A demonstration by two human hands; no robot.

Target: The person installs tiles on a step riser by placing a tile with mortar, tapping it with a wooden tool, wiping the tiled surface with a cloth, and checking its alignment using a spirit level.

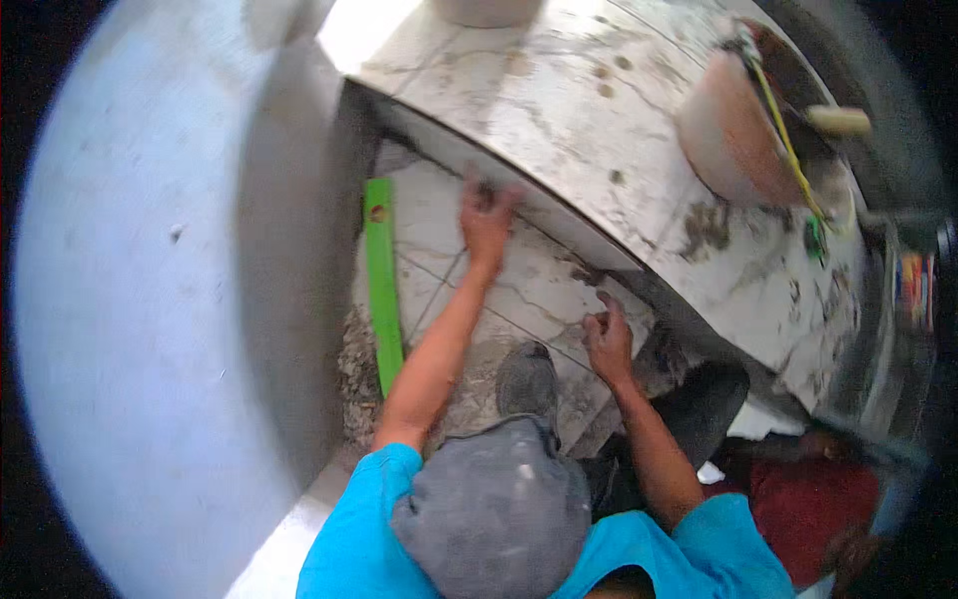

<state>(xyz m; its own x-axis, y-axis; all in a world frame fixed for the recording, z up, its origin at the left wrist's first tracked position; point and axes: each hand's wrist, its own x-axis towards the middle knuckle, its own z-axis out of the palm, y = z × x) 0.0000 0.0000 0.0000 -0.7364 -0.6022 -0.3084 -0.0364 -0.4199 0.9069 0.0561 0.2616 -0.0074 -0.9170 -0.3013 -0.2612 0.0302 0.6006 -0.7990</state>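
Observation:
My left hand reaches over the white veined floor tiles, its fingers spread and somewhat blurred at the foot of the pale tile riser. Nothing clearly shows in its grasp. My right hand hovers over the tiles near the riser's right part, index finger stretched out and the others loosely bent, with no object visible in it. Left of my left forearm a bright green spirit level lies along the wall side of the tiles; my forearm comes near its lower end.
A mud-stained bucket with a yellow cord and a pale handle stands on the tiled upper step. Another bucket shows at the top edge. A grey wall rises at left. Someone in maroon is at lower right.

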